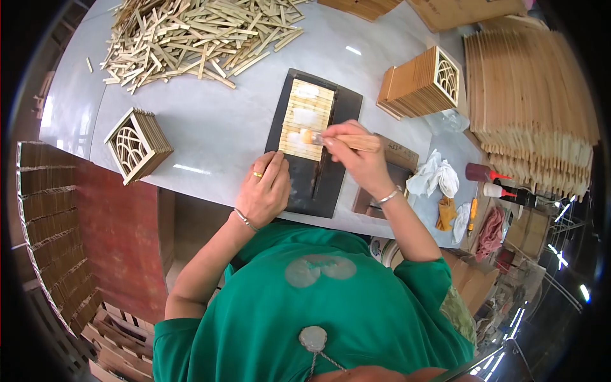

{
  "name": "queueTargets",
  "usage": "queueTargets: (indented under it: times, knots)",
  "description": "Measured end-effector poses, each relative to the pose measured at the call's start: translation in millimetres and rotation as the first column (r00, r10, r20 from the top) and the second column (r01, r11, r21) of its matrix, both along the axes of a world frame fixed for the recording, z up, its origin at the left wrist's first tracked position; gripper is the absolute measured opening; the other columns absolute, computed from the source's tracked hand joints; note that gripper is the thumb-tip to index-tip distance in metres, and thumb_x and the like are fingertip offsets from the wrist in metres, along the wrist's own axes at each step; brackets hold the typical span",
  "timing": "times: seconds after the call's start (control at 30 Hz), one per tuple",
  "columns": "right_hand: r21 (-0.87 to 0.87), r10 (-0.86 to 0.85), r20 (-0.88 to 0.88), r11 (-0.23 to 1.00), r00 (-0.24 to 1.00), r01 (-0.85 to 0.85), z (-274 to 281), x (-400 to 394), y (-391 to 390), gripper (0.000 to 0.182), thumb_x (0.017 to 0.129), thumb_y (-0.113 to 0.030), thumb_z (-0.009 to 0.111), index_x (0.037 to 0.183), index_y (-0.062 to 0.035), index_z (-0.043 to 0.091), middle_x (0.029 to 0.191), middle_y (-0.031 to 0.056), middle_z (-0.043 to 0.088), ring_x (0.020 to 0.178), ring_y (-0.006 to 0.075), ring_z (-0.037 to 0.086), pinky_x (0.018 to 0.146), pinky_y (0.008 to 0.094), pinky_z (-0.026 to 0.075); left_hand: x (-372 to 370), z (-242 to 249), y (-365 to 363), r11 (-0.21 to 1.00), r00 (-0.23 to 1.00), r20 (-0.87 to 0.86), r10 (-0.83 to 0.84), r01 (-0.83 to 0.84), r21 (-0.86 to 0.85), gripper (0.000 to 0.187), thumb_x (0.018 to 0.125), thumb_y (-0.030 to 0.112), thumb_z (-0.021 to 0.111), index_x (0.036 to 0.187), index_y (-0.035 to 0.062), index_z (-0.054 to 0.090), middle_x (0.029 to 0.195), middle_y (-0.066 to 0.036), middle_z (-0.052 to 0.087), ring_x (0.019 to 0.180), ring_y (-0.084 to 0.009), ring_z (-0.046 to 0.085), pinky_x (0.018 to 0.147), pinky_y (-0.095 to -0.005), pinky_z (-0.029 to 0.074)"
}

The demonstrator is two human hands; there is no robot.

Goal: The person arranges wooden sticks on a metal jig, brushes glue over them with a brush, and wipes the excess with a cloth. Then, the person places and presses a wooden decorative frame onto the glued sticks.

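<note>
My right hand is closed around the wooden handle of a brush. Its pale bristles touch a row of light wooden strips laid side by side on a black board. White wet-looking patches cover parts of the strips. My left hand lies at the near left corner of the row, fingers stretched out with the tips by the strips and the board's edge. It holds nothing that I can see.
Loose wooden strips are heaped at the far left. House-shaped wooden frames stand in a stack at left, with another stack at right. Tall piles of wooden pieces, white cloths and a red bottle are further right.
</note>
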State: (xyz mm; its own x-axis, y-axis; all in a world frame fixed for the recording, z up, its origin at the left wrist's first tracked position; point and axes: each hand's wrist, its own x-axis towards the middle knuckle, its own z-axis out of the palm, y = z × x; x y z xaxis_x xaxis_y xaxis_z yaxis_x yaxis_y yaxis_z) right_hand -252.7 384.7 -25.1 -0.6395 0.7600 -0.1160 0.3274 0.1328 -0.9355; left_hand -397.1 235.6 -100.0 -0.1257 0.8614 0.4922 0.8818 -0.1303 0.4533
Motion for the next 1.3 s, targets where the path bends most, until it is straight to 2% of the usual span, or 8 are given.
queueTargets:
  times: [0.13, 0.2, 0.5, 0.6, 0.7, 0.93, 1.07, 1.3]
  knots:
    - [0.095, 0.036, -0.042, 0.995, 0.998, -0.032, -18, -15, 3, 0.012, 0.086, -0.013, 0.069, 0.093, -0.0038, 0.070, 0.084, 0.0049, 0.062, 0.065, 0.0129, 0.059, 0.059, 0.0264, 0.047, 0, 1, -1, 1.000, 1.000, -0.001, -0.001, 0.001, -0.014, 0.027, 0.076, 0.001, 0.066, 0.102, -0.0058, 0.064, 0.114, -0.017, 0.060, 0.106, -0.0311, 0.059, 0.087, -0.0396, 0.050]
    - [0.177, 0.064, 0.166, 0.980, 0.984, -0.093, -19, 3, 12, 0.011, 0.089, -0.007, 0.066, 0.096, 0.0005, 0.069, 0.085, 0.0006, 0.059, 0.066, 0.0067, 0.058, 0.057, 0.0203, 0.048, -1, 1, 0, 1.000, 1.000, 0.005, 0.005, -0.005, -0.015, 0.028, 0.076, 0.001, 0.066, 0.102, -0.0060, 0.064, 0.114, -0.017, 0.060, 0.106, -0.0311, 0.059, 0.087, -0.0396, 0.050]
    - [0.160, 0.053, -0.077, 0.986, 0.996, -0.040, -28, -28, 30, 0.012, 0.089, -0.006, 0.065, 0.086, 0.0038, 0.072, 0.093, 0.0038, 0.066, 0.065, 0.0067, 0.057, 0.055, 0.0205, 0.049, -2, 3, 0, 0.999, 1.000, 0.004, -0.012, 0.012, -0.036, 0.027, 0.075, 0.000, 0.066, 0.101, -0.0070, 0.064, 0.113, -0.018, 0.061, 0.106, -0.0318, 0.059, 0.087, -0.0400, 0.051]
    - [0.205, -0.021, 0.181, 0.979, 0.983, -0.016, -24, -2, 35, 0.012, 0.088, -0.008, 0.067, 0.092, 0.0021, 0.071, 0.089, 0.0034, 0.065, 0.067, 0.0061, 0.058, 0.052, 0.0209, 0.049, -2, 2, -2, 1.000, 1.000, 0.006, -0.009, 0.009, -0.025, 0.027, 0.075, 0.000, 0.066, 0.101, -0.0077, 0.063, 0.113, -0.018, 0.060, 0.106, -0.0327, 0.059, 0.086, -0.0401, 0.051]
    - [-0.057, -0.116, 0.123, 0.991, 0.986, 0.124, -3, 9, 38, 0.010, 0.088, -0.005, 0.066, 0.089, 0.0035, 0.072, 0.090, 0.0058, 0.066, 0.066, 0.0069, 0.059, 0.054, 0.0204, 0.049, -2, 1, 0, 1.000, 1.000, 0.009, -0.017, 0.017, -0.021, 0.028, 0.075, 0.000, 0.066, 0.101, -0.0078, 0.063, 0.113, -0.019, 0.060, 0.105, -0.0331, 0.059, 0.086, -0.0401, 0.051]
    - [0.062, -0.047, -0.091, 0.997, 0.995, 0.053, -21, -48, 55, 0.015, 0.087, -0.005, 0.065, 0.082, 0.0076, 0.070, 0.095, 0.0081, 0.068, 0.061, 0.0069, 0.058, 0.056, 0.0206, 0.047, -1, 4, 0, 0.999, 1.000, -0.002, -0.008, 0.008, -0.031, 0.028, 0.075, 0.000, 0.066, 0.102, -0.0073, 0.063, 0.113, -0.018, 0.061, 0.105, -0.0321, 0.059, 0.086, -0.0402, 0.051]
    - [0.196, -0.100, 0.114, 0.978, 0.988, 0.076, -25, -27, 62, 0.015, 0.087, -0.009, 0.067, 0.082, 0.0053, 0.070, 0.087, 0.0061, 0.069, 0.061, 0.0068, 0.058, 0.052, 0.0218, 0.047, -2, 3, 0, 0.999, 1.000, 0.007, 0.000, 0.001, -0.039, 0.028, 0.075, 0.001, 0.066, 0.102, -0.0068, 0.064, 0.114, -0.017, 0.061, 0.106, -0.0311, 0.059, 0.086, -0.0398, 0.051]
    - [-0.125, -0.095, -0.139, 0.989, 0.986, 0.078, -13, -27, 47, 0.012, 0.089, -0.006, 0.066, 0.094, 0.0040, 0.069, 0.081, 0.0038, 0.066, 0.064, 0.0062, 0.058, 0.057, 0.0192, 0.048, -1, 2, 0, 0.999, 1.000, -0.004, -0.017, 0.016, -0.033, 0.028, 0.075, 0.001, 0.066, 0.102, -0.0070, 0.064, 0.114, -0.017, 0.061, 0.105, -0.0317, 0.059, 0.087, -0.0395, 0.051]
